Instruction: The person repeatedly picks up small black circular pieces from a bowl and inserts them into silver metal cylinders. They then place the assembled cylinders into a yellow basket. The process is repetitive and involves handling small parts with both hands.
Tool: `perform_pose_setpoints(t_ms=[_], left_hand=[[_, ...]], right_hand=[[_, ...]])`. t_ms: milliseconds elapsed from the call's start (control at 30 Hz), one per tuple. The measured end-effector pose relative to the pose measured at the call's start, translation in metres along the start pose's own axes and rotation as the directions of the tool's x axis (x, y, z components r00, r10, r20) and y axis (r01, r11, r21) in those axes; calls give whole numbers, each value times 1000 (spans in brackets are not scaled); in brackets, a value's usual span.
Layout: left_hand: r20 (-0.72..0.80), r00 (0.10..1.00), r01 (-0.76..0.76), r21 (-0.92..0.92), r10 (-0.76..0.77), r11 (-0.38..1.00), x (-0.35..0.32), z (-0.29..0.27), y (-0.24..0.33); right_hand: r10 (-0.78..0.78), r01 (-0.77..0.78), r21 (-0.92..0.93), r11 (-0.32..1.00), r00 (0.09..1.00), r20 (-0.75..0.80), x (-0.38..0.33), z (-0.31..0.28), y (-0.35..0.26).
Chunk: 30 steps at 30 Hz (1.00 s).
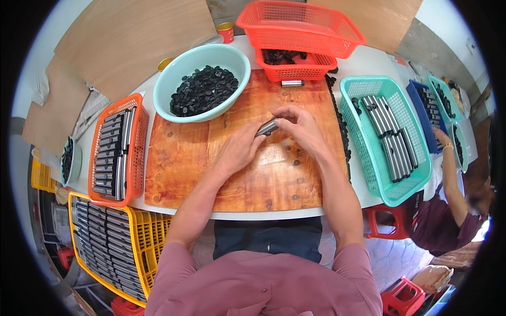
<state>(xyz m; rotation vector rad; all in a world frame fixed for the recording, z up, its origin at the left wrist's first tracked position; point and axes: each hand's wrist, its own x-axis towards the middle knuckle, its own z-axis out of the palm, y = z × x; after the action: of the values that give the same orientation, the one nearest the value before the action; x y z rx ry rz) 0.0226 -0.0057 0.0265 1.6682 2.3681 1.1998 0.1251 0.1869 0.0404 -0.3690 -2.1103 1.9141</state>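
Over the middle of the wooden board (pixel 232 174), a short silver metal tube (pixel 268 127) with black fittings is held at a slant. My left hand (pixel 240 149) is closed round its lower left end. The bent fingers and thumb of my right hand (pixel 296 126) pinch the upper right end; whether a small black part is also between them is hidden. Beyond my hands stands a pale blue bowl (pixel 162 100) full of small black round pieces (pixel 203 90). Another short silver tube (pixel 292 83) lies at the board's far edge.
Red baskets (pixel 300 39) stand at the back, the lower one holding black parts. Tubes fill an orange basket (pixel 138 152) on the left, a yellow crate (pixel 150 237) below it and part of a teal basket (pixel 369 163) on the right. A co-worker's arm (pixel 454 174) reaches toward a blue tray (pixel 419 105).
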Motion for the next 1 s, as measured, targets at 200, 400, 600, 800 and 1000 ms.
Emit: perform_pose_setpoints(t_ms=[200, 400, 600, 800, 1000], left_hand=[[75, 985, -175, 393, 158, 903, -4, -3, -1], [86, 972, -232, 450, 217, 862, -11, -1, 1], [19, 989, -145, 378, 149, 914, -14, 4, 10], [15, 996, -93, 313, 93, 945, -13, 4, 12], [61, 997, -68, 279, 53, 958, -7, -1, 18]], right_hand=[[6, 2, -84, 996, 995, 101, 3, -2, 15], [-114, 156, -248, 956, 978, 175, 1, 2, 17], [-224, 276, -339, 899, 957, 185, 0, 0, 20], [-231, 291, -339, 895, 951, 208, 0, -1, 20], [-134, 153, -205, 967, 986, 104, 2, 3, 16]])
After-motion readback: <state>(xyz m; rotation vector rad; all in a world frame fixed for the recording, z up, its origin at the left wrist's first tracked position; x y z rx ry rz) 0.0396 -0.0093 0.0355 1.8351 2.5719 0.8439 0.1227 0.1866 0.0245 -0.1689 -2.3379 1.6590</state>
